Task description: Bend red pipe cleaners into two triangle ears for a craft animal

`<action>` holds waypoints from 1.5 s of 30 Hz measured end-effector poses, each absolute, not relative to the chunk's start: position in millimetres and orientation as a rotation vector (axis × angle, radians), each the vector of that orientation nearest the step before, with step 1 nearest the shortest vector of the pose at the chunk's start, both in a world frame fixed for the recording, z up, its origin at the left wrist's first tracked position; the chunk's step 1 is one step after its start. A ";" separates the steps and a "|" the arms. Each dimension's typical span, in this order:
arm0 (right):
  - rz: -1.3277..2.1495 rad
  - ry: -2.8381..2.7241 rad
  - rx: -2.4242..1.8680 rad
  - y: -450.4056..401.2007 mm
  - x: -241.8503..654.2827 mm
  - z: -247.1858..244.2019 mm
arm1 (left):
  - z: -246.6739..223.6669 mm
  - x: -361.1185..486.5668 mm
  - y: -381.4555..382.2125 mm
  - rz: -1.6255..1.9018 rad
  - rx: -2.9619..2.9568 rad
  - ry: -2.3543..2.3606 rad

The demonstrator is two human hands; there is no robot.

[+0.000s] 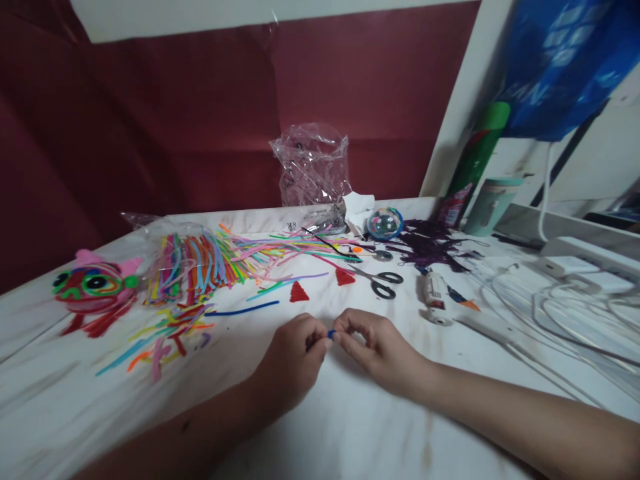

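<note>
Between the fingertips of both hands is a short blue piece of pipe cleaner point(331, 334), mostly covered by the fingers. My left hand point(295, 350) pinches one side of it, and my right hand point(373, 343) pinches the other. Just beyond the hands lie two red triangles point(299, 291) of pipe cleaner and black-handled scissors point(383, 285). A longer dark blue pipe cleaner point(245, 309) rests on the tabletop point(370, 433) to the left.
Bundled colourful pipe cleaners point(195, 267) and a colourful fuzzy face figure point(97, 287) occupy the left. A glue gun point(436, 297), purple strands point(430, 241) and white cables point(545, 300) lie right. Behind are a clear plastic bag point(315, 167) and a clear ball point(385, 223).
</note>
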State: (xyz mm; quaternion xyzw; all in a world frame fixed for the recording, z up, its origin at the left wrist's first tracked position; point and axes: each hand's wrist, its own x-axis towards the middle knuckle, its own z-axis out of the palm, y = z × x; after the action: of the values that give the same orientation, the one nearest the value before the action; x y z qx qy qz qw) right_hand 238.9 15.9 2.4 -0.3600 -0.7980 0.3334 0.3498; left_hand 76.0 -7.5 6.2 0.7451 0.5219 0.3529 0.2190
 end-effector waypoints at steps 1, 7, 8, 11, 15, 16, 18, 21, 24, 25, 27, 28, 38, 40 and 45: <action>0.827 -2.103 -0.938 16.3 239.8 3.6 | 6.2 74.8 -6.6 0.956 2.113 1.448; 0.573 -2.340 -0.828 17.7 246.1 5.6 | 4.1 71.1 -5.1 0.846 2.447 1.361; 0.540 -2.372 -0.800 18.1 246.6 5.5 | 2.7 71.2 -5.2 0.832 2.498 1.345; 0.477 -2.464 -0.742 18.5 246.7 6.3 | -3.1 71.6 -5.4 0.762 2.627 1.312; 0.442 -2.533 -0.731 15.6 245.7 8.3 | -7.1 71.8 -6.7 0.710 2.717 1.250; 0.459 -2.520 -0.742 14.6 245.7 8.6 | -6.2 71.6 -7.2 0.738 2.697 1.242; 0.571 -2.433 -0.802 13.5 245.8 8.9 | -1.7 71.3 -8.2 0.830 2.608 1.239; 0.946 -2.163 -0.903 14.8 244.4 9.0 | 8.1 71.1 -8.9 0.980 2.363 1.299; 1.301 -1.857 -0.851 16.9 240.4 7.9 | 14.5 72.3 -9.1 1.109 2.074 1.345; 1.354 -1.786 -0.830 17.0 238.9 6.9 | 15.0 73.1 -9.3 1.139 2.004 1.343; 1.367 -1.719 -0.835 15.9 236.5 4.3 | 13.4 75.1 -10.3 1.173 1.936 1.332; 1.345 -1.712 -0.850 14.8 235.8 2.9 | 11.8 76.0 -10.8 1.181 1.931 1.334; 0.694 -2.190 -0.882 14.8 243.2 6.2 | 2.0 73.6 -8.1 1.023 2.293 1.409; 0.560 -2.304 -0.831 15.9 244.6 7.2 | 0.3 72.9 -7.7 0.973 2.396 1.389; 0.483 -2.454 -0.755 14.2 247.1 8.2 | 0.5 73.1 -9.5 0.900 2.580 1.227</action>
State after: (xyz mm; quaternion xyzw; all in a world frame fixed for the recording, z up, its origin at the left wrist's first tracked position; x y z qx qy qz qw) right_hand 247.1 14.2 8.2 -0.2789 -0.9066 0.1785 0.2615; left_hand 73.1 -9.5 0.5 0.8591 0.4085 0.2997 0.0731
